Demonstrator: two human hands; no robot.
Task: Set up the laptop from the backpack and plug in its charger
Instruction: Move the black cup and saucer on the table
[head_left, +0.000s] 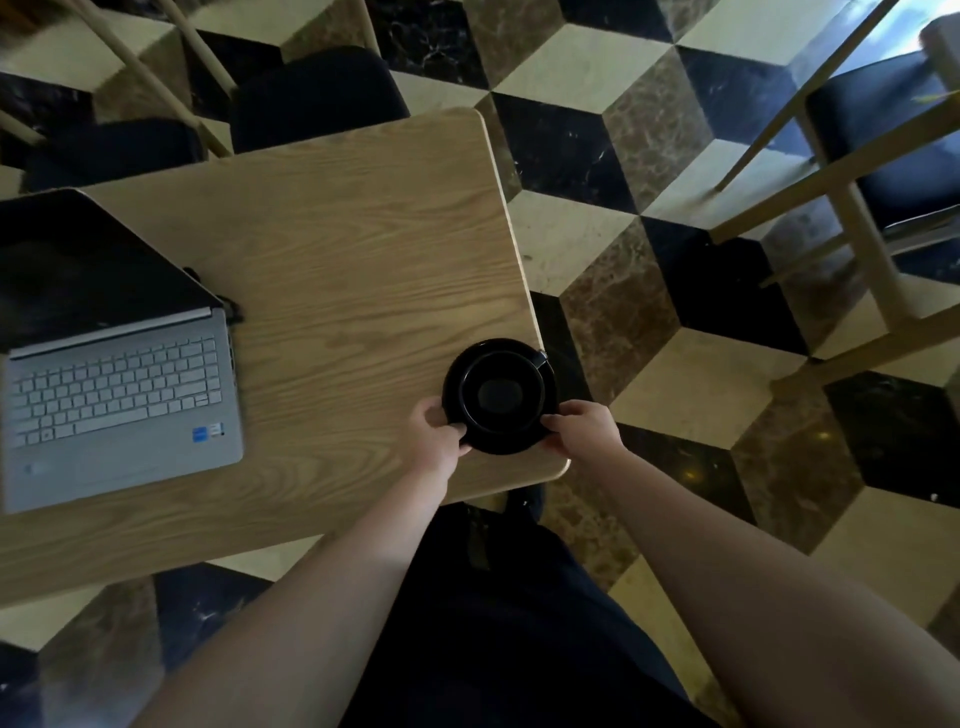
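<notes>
Laptop (111, 358): set open at the left of the desk (363, 249), screen dark; a dark plug or cable end (231, 306) is seen at its right hinge corner, connection not certain; judged rigid, fairly heavy, fragile at screen and hinge, best taken by both sides of the base. Cup and saucer (498, 396): black, near the desk's right edge; judged brittle and smooth. Left hand (436, 431), right hand (584, 426): the saucer rim is pinched from opposite sides, fingers curled.
</notes>
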